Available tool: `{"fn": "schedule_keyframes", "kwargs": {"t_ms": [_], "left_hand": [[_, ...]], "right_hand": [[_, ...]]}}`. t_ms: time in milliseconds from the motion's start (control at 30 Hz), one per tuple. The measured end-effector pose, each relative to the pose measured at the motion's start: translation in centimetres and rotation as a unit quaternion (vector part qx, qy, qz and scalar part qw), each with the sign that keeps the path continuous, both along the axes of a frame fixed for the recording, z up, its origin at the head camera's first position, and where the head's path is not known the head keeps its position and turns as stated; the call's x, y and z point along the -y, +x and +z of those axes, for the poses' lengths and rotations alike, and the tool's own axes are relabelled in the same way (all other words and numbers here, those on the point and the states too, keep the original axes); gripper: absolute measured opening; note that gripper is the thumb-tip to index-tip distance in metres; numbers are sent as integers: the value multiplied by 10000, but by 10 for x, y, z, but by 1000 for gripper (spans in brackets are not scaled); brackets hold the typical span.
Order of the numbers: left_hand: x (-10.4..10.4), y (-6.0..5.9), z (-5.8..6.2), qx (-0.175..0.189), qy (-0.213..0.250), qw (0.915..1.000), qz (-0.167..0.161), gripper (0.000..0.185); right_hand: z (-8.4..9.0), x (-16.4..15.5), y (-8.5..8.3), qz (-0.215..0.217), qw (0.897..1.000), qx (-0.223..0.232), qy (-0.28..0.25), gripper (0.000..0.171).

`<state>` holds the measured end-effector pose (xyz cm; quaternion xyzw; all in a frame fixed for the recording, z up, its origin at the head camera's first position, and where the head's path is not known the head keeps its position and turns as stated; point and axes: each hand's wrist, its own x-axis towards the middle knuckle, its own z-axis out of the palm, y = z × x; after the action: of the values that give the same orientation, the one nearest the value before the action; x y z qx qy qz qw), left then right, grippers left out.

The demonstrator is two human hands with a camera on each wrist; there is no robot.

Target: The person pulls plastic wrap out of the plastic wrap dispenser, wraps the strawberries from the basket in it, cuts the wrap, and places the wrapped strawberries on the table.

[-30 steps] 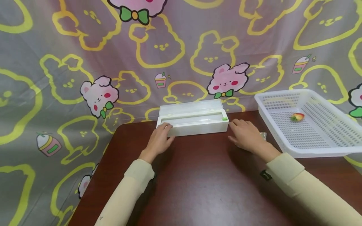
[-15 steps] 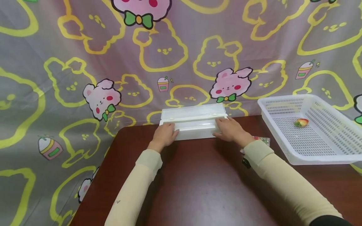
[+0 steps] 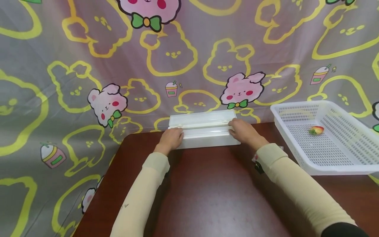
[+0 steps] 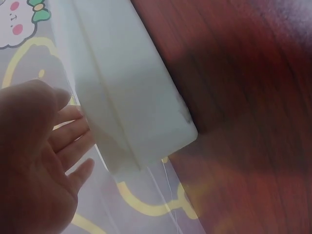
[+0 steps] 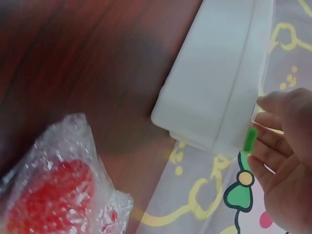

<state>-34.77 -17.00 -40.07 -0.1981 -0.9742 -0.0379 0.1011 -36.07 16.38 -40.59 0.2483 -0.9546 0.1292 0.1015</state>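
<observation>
A long white cling film dispenser (image 3: 208,141) stands at the back of the table, its lid (image 3: 202,118) raised and leaning back toward the cloth. At its left end my left hand (image 3: 172,139) holds the top edge. My right hand (image 3: 244,131) grips the same edge at the right end, thumb and fingers bent. In the right wrist view a green slider (image 5: 250,141) shows beside the right fingers. Behind the dispenser's edge the left fingertips are partly hidden in the left wrist view. Whether a film lies between the fingers is unclear.
To the right stands a white perforated basket (image 3: 325,169) with a strawberry-like piece (image 3: 316,130) in it. A clear plastic packet with something red (image 5: 58,195) lies under the right forearm. Patterned cloth (image 3: 189,49) hangs close behind the dark wooden table (image 3: 207,197).
Both hands came in onto the dispenser's top edge, the right one moving left from beside it. In the last half second, the right hand shifted slightly outward to the right end.
</observation>
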Motion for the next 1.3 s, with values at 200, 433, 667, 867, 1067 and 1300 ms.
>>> {"fn": "schedule_keyframes", "kwargs": {"t_ms": [200,433,667,867,1067,1300], "left_hand": [[8,-14,0,309,85,9991,-287,19],[29,-26,-2,-24,532,9978,-387,14],[38,-28,-2,-157,853,9956,-362,15],[42,-21,6,145,1243,9914,-376,9],[46,-12,14,827,2256,9695,-488,17],[48,-1,22,992,3066,9434,-777,18]], "right_hand": [[3,-1,-7,-54,10000,-55,2,14],[-1,2,-18,30,9996,-294,48,15],[-3,-2,-22,82,9997,-220,8,12],[5,-5,-19,125,9994,92,-321,7],[23,-6,-13,527,9896,639,-1180,8],[43,-17,-3,940,9412,2039,-2526,20]]}}
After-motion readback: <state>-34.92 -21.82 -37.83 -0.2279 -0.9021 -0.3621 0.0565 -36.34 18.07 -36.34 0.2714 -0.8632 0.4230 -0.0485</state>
